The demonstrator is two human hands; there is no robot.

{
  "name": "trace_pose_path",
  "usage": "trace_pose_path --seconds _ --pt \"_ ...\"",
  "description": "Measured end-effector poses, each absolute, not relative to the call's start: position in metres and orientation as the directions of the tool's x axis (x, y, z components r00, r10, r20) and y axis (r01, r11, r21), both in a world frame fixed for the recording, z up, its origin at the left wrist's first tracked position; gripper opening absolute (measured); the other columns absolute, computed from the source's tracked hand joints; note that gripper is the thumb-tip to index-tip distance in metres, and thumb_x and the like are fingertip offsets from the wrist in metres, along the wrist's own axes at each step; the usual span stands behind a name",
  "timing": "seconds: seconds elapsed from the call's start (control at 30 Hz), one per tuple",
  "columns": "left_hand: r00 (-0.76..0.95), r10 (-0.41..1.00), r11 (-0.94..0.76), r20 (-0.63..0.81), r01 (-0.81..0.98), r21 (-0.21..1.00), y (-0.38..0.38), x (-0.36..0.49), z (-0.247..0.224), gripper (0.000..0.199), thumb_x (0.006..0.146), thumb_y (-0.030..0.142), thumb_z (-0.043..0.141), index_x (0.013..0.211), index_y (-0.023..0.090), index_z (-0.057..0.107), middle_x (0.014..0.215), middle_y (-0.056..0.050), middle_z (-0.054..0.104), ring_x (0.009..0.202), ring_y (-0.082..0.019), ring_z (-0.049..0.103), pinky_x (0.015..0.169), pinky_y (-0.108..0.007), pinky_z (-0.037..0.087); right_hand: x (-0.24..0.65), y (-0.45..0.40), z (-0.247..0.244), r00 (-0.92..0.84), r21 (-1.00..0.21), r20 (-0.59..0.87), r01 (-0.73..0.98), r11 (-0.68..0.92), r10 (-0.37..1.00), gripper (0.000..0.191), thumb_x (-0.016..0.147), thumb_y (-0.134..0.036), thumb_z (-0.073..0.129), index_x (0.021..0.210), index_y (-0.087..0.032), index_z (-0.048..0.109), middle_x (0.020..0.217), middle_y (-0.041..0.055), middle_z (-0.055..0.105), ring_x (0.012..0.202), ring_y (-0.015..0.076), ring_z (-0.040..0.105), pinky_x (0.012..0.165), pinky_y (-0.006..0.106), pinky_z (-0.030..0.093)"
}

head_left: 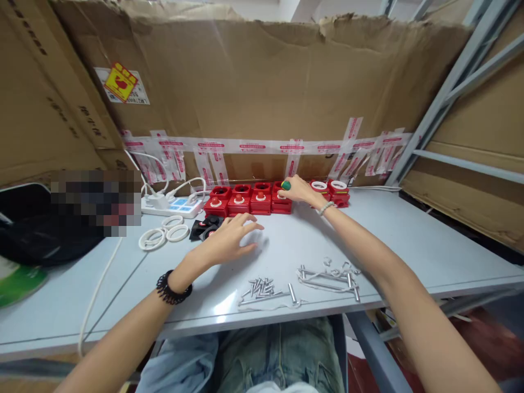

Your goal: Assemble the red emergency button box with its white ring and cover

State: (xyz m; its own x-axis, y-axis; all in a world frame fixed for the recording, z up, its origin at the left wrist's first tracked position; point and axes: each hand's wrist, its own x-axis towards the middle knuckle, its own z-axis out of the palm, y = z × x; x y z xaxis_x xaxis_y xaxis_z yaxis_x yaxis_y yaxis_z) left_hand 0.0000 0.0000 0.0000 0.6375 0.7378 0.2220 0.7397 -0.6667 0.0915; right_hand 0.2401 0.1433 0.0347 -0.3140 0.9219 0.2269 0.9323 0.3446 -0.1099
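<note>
A row of red housings point(238, 203) stands along the back of the table, with round red knobs on several of them. My right hand point(300, 190) is over the fourth housing from the left, its fingers closed round a green and yellow handle point(286, 185). What lies below that handle is mostly hidden. Two more red housings point(339, 194) with white rings on top stand to the right of this hand. My left hand point(231, 238) hovers above the table in front of the row, fingers spread and holding nothing, just right of some black parts point(200, 229).
White rings point(152, 239) lie at the left, before a white power strip point(180, 207) with cables. Small screws point(261, 287) and metal rods point(329, 277) lie near the front edge. A cardboard wall point(254, 82) rises behind the table; a metal frame point(446, 98) stands at right.
</note>
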Motion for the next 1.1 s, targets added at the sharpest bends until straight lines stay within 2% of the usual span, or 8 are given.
trace_pose_path --seconds 0.17,0.33,0.43,0.6,0.7,0.83,0.97,1.1 --pt "0.628 0.756 -0.650 0.185 0.753 0.102 -0.001 0.002 0.001 0.036 0.092 0.031 0.058 0.127 0.024 0.055 0.131 -0.012 0.053 0.120 -0.030 0.052 0.097 -0.048 0.043 0.236 0.135 0.042 -0.324 -0.065 0.193 0.937 0.342 0.926 0.041 0.078 -0.044 0.062 0.106 -0.014 0.063 0.116 0.0165 0.064 0.094 0.0241 0.063 0.069 0.028 0.043" --pt "0.615 0.761 -0.643 0.206 0.757 0.114 0.000 0.000 0.002 0.037 0.092 0.034 0.056 0.128 0.023 0.055 0.127 -0.012 0.056 0.116 -0.030 0.055 0.096 -0.050 0.044 0.226 0.110 0.053 -0.314 -0.040 0.149 0.946 0.323 0.938 0.025 0.075 -0.034 0.062 0.085 -0.012 0.066 0.096 0.0206 0.070 0.083 0.0275 0.066 0.062 0.030 0.041" --pt "0.559 0.783 -0.613 0.271 0.768 0.186 0.002 0.003 -0.003 0.047 0.092 0.041 0.056 0.135 0.023 0.047 0.127 -0.013 0.057 0.114 -0.031 0.057 0.095 -0.051 0.046 0.225 0.086 0.059 -0.338 -0.062 0.137 0.935 0.349 0.931 0.020 0.076 -0.032 0.060 0.077 -0.012 0.064 0.084 0.0209 0.070 0.076 0.0272 0.065 0.059 0.031 0.038" --pt "0.430 0.824 -0.562 0.369 0.703 0.436 -0.002 0.030 -0.015 0.080 0.086 0.057 0.061 0.147 0.020 0.025 0.139 -0.020 0.049 0.122 -0.035 0.054 0.100 -0.052 0.045 0.221 0.038 0.065 -0.467 -0.181 0.092 0.861 0.476 0.880 0.030 0.083 -0.035 0.051 0.058 -0.018 0.051 0.058 0.0046 0.058 0.052 0.0124 0.048 0.051 0.027 0.032" --pt "0.390 0.832 -0.550 0.396 0.679 0.486 -0.004 0.047 -0.019 0.088 0.076 0.055 0.071 0.144 0.018 0.028 0.141 -0.022 0.047 0.126 -0.039 0.051 0.100 -0.057 0.044 0.218 0.016 0.067 -0.537 -0.267 0.073 0.801 0.535 0.840 0.036 0.084 -0.042 0.050 0.057 -0.018 0.046 0.053 -0.0014 0.048 0.049 0.0085 0.035 0.046 0.026 0.028" --pt "0.448 0.814 -0.581 0.371 0.615 0.533 -0.005 0.042 -0.014 0.075 0.071 0.031 0.071 0.137 0.019 0.038 0.133 -0.016 0.054 0.116 -0.034 0.057 0.095 -0.053 0.049 0.223 0.004 0.067 -0.667 -0.492 0.171 0.580 0.649 0.725 0.032 0.086 -0.044 0.053 0.071 -0.016 0.060 0.062 -0.0018 0.054 0.056 0.0089 0.041 0.052 0.025 0.033" --pt "0.621 0.755 -0.602 0.211 0.529 0.598 -0.004 0.016 -0.005 0.086 0.068 0.020 0.068 0.145 0.020 0.029 0.137 -0.015 0.053 0.112 -0.031 0.061 0.096 -0.047 0.051 0.244 0.013 0.060 -0.552 -0.523 0.342 0.560 0.642 0.760 0.029 0.083 -0.042 0.059 0.090 -0.015 0.068 0.079 0.0026 0.066 0.069 0.0125 0.054 0.066 0.028 0.040" --pt "0.645 0.747 -0.598 0.160 0.547 0.585 -0.005 0.007 -0.001 0.082 0.075 0.031 0.071 0.146 0.021 0.031 0.142 -0.016 0.049 0.117 -0.033 0.059 0.099 -0.050 0.049 0.269 0.024 0.045 -0.551 -0.579 0.204 0.599 0.553 0.809 0.042 0.071 -0.048 0.073 0.100 -0.017 0.068 0.081 0.0023 0.066 0.069 0.0148 0.055 0.062 0.029 0.042"
